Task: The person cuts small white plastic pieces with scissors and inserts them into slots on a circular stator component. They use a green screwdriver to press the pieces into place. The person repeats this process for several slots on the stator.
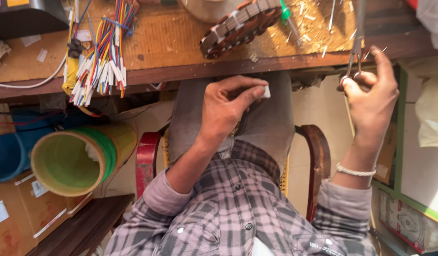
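At the far left, a blue roll (8, 151) lies below the edge of the wooden worktop (181, 71), and just beside it a wide yellow cardboard tube with green inside (72, 161) points its open mouth upward. Above them, on the worktop, a bundle of multicoloured wires with white tips (100, 57) hangs over the front edge, next to a yellow-handled tool (71, 71) that is partly hidden by the wires.

Toward the middle, a round brown wound coil with grey segments (238, 26) rests tilted on the worktop among scattered white scraps. Below it, in front of the worktop edge and over the person's grey trousers (271, 118), the left hand (226, 109) is curled, with thumb and forefinger pinched together on a small white square piece (266, 91). The piece sits at the fingertips, clear of the worktop and just below its edge. The person wears a checked shirt (233, 208) and sits on a chair with a red and brown rim (318, 161).

To the right, the right hand (370, 102) is raised near the worktop edge, its fingers closed through the loops of metal scissors (356, 52), whose blades reach up over the worktop. A white band (355, 170) circles that wrist. At the far right stands a green-edged box (404, 142).
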